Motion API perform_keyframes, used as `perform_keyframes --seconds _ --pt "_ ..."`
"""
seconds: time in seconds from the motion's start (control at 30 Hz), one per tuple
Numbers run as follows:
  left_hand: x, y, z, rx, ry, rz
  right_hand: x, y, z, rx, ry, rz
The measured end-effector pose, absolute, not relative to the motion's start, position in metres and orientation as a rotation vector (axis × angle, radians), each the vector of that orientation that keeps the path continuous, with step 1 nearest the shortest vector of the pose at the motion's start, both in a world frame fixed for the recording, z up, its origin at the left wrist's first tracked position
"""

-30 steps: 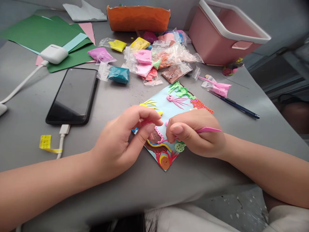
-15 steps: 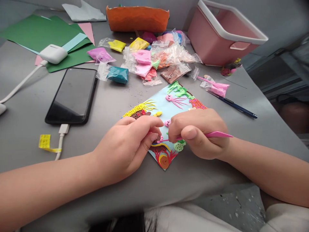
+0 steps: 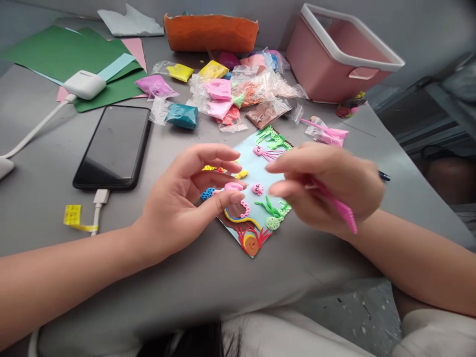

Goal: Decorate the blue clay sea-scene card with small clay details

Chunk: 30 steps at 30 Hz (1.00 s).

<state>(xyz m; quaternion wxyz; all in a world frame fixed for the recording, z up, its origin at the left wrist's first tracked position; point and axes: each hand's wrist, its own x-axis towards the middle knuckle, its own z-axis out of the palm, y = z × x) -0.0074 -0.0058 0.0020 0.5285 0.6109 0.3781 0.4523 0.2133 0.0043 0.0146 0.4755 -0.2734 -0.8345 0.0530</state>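
The grey desk [image 3: 297, 267] fills most of my view, smooth and matt. At its far right stands a pink plastic basket [image 3: 327, 64] with a white rim, tilted in the view. Flat green paper sheets [image 3: 55, 49] lie at the far left. Nearer to me on the left, a black phone [image 3: 113, 146] lies glossy and face up, with a white cable plugged into its near end. Beyond the middle sit an orange pouch [image 3: 211, 32] and a heap of crinkly clear bags of clay [image 3: 230, 91] in pink, yellow, brown and teal.

The light blue card [image 3: 256, 171] lies flat on the desk just in front of me, between my hands. It is turned like a diamond: one corner points at me, and its long axis runs away from me, leaning slightly right.

My left hand [image 3: 182, 206] hovers over the card's left corner, palm turned inward. Its fingers are spread and loosely curled, and it grips nothing. My right hand [image 3: 330, 183] hangs above the card's right edge, blurred, with the fingers stretched left. It is closed around a pink tool [image 3: 336, 206]. This slim plastic stick slants from my palm down toward my wrist, and its front end is hidden in the hand.

Small raised clay shapes stud the card: a pink squid [image 3: 266, 152] near the far corner, green weed [image 3: 271, 208] by the right edge, and red coral [image 3: 252, 242] at the near corner.
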Motion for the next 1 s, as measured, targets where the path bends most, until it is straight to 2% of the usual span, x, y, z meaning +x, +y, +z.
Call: perform_keyframes --seconds 0.1,0.27,0.4,0.9,1.0 --pt "-0.0077 -0.0079 0.0042 1.422 0.885 1.063 0.2124 0.0071 0.0143 -0.512 -2.240 0.004" --pt "-0.0080 -0.0088 0.0043 1.380 0.897 0.991 0.2147 0.0083 0.0139 -0.402 -2.294 -0.014" --pt "-0.0075 -0.0076 0.0046 1.375 0.896 0.971 0.2157 0.0078 0.0139 -0.480 -2.265 -0.108" --pt "-0.0050 -0.0054 0.0069 1.284 0.813 0.928 0.2109 0.0109 0.0109 -0.379 -2.225 -0.008" --pt "-0.0054 -0.0048 0.0050 1.301 0.786 0.945 0.2093 0.0086 0.0093 -0.515 -2.086 0.121"
